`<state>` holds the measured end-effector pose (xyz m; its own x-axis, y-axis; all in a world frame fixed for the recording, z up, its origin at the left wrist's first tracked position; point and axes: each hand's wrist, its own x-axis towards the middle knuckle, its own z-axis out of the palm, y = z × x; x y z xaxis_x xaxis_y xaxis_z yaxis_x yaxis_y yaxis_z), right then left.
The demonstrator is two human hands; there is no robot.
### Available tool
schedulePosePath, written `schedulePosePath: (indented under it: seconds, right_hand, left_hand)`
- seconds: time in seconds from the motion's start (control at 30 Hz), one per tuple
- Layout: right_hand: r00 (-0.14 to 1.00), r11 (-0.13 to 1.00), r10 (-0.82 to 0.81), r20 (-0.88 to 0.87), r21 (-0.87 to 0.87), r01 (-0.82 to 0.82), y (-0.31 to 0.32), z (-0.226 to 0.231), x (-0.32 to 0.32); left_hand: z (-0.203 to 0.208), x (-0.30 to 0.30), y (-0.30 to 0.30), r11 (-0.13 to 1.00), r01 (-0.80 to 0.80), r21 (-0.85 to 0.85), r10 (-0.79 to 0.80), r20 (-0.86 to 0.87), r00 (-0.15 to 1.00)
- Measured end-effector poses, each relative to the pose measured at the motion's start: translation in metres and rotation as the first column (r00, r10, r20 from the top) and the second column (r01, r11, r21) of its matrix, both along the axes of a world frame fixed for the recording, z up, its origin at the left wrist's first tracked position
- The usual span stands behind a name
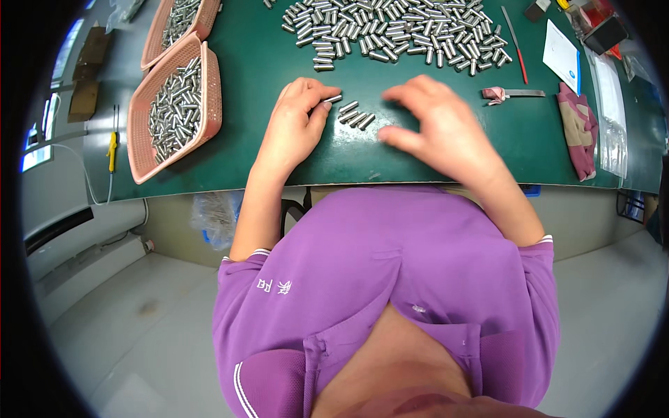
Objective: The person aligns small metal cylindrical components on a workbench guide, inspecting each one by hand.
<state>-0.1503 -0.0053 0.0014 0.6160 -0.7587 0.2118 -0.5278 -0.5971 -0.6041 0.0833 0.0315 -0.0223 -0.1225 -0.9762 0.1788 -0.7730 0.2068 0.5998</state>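
The left hand (296,125) pinches one short silver metal pin (332,99); the right hand (435,122), open and empty, should sweep the loose pins (356,116) gently, keeping them from rolling

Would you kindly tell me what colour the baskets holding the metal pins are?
Salmon pink, both baskets, seen in the head view.

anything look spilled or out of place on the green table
Nothing stands out. The metal pins lie in a loose pile on the green table, more fill the pink baskets, and the left hand pinches one pin beside a small row near the right hand.
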Motion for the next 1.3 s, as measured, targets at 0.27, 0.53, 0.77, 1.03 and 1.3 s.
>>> schedulePosePath:
  seconds: [0.27,0.53,0.77,1.03,1.3]
  right_hand:
    - [0.995,0.996,0.017,-0.103,0.085,-0.008,0.006,-0.016,0.033]
    - [0.996,0.997,0.069,0.057,0.034,-0.071,0.004,-0.022,0.016]
    - [0.999,0.999,0.032,0.003,-0.011,-0.032,0.005,-0.025,0.018]
    - [0.996,0.997,0.069,0.048,0.029,-0.071,-0.005,-0.024,0.008]
    - [1.000,0.995,0.014,-0.021,0.096,-0.012,-0.009,-0.019,-0.004]
  left_hand:
    - [0.010,-0.013,0.012,0.993,0.049,0.108,-0.039,-0.095,0.995]
    - [0.011,-0.023,0.013,0.990,0.124,0.061,-0.116,-0.123,0.986]
    - [0.003,-0.021,0.002,0.968,0.242,0.067,-0.236,-0.086,0.968]
    - [0.000,-0.036,0.009,0.986,0.147,0.074,-0.127,-0.228,0.965]
    - [-0.002,-0.043,0.008,0.990,0.102,0.097,-0.080,-0.206,0.975]
